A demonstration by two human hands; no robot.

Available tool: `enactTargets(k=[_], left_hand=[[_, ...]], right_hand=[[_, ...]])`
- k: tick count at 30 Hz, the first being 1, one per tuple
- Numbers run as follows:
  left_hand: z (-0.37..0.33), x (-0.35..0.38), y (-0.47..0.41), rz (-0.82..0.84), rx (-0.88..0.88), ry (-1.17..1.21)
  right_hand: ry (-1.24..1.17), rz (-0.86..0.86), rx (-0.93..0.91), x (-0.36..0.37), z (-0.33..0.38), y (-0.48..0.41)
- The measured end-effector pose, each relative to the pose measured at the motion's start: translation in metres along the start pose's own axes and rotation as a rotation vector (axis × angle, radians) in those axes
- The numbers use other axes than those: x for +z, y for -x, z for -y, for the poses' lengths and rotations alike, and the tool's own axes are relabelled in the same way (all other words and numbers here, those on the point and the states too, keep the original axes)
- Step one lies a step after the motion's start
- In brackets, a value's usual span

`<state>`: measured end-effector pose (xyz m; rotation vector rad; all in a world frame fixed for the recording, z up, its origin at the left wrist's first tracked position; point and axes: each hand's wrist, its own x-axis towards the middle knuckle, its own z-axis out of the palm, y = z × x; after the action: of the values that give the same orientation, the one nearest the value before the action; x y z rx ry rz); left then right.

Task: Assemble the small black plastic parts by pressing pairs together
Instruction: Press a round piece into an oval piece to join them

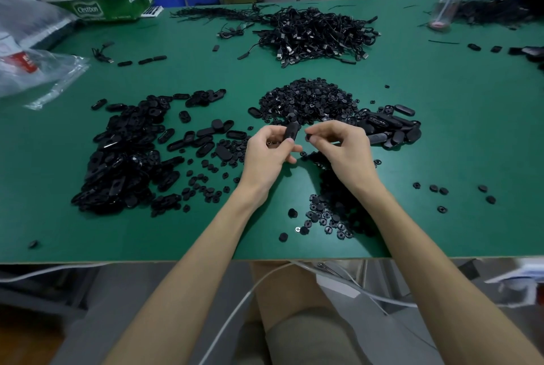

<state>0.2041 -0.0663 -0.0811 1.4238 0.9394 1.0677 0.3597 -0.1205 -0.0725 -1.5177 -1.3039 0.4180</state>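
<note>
Green table (441, 129), two hands, two parts.

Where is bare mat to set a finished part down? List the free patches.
Free: the near left corner of the mat, below the oval pile; the band between the cable heap and the button pile; the far right, with only stray buttons. Crowded: around both hands.
</note>
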Motion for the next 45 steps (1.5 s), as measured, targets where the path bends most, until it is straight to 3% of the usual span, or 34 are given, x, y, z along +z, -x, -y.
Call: enactTargets(k=[13,45], left_hand=[[-0.0038,0.0,0.002,0.057,0.077,0.051],[-0.0045,0.0014,0.0048,0.048,0.009,0.189]], right_hand=[[-0.079,0.026,0.0,-0.0006,0.0015,0.0013],[-0.096,-0.027,0.005,0.0028,0.0058,0.0024]])
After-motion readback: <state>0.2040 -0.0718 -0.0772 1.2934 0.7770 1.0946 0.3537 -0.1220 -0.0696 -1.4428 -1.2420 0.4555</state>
